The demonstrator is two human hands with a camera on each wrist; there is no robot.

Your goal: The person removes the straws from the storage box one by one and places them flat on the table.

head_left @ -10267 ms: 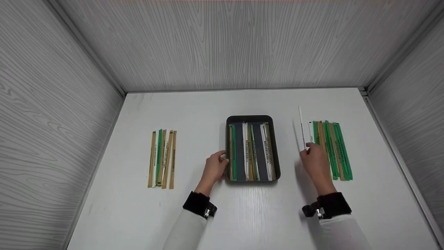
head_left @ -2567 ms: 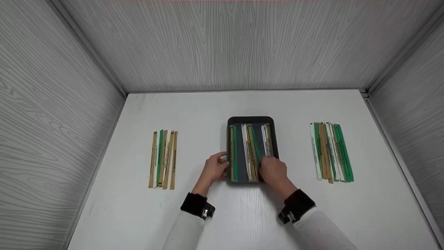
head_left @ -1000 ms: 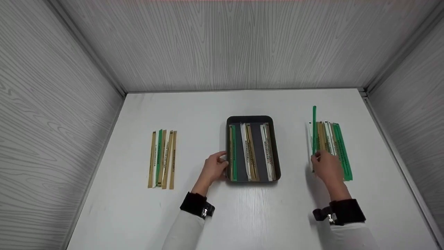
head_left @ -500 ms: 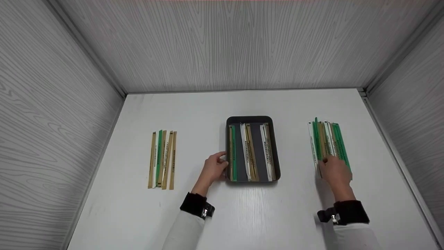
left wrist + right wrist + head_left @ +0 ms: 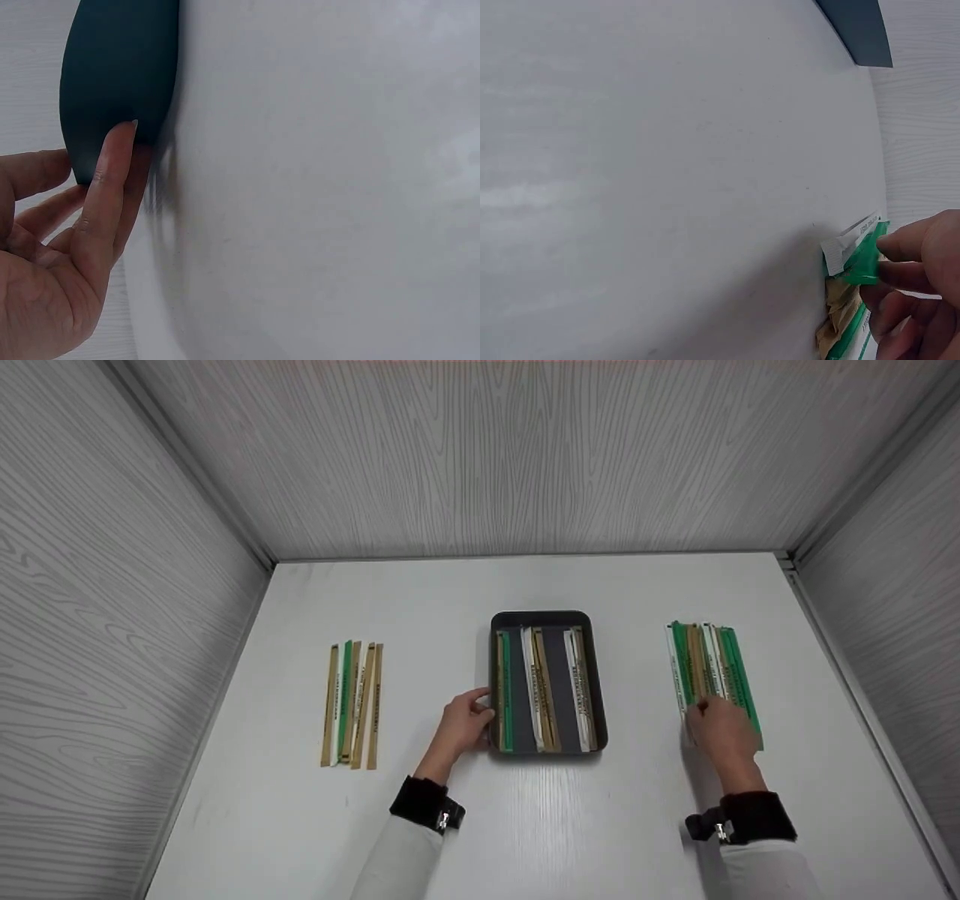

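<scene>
My right hand [image 5: 724, 731] pinches the near end of a green paper-wrapped stick packet [image 5: 866, 259] between thumb and fingers. That packet lies along the right bundle, beside a white packet [image 5: 675, 671] at the bundle's left side; the hand covers the bundle's near ends. With my left hand [image 5: 463, 722], I hold the left wall of a dark rectangular tray [image 5: 540, 617]. The left wrist view shows its thumb at the rim and a finger against the outer wall. Inside the tray, green, white and brown packets [image 5: 541, 690] stand in three spaced groups.
Another bundle of several brown, white and green packets [image 5: 352, 705] lies left of the tray on the white table [image 5: 540, 825]. Grey wood-grain panels [image 5: 480, 457] enclose the table at the back and both sides.
Earlier, my right hand held a white packet, then reached the tray's middle group. A green packet has left that group, travelled right upright, and been lowered onto the right bundle. My left hand stays put.
</scene>
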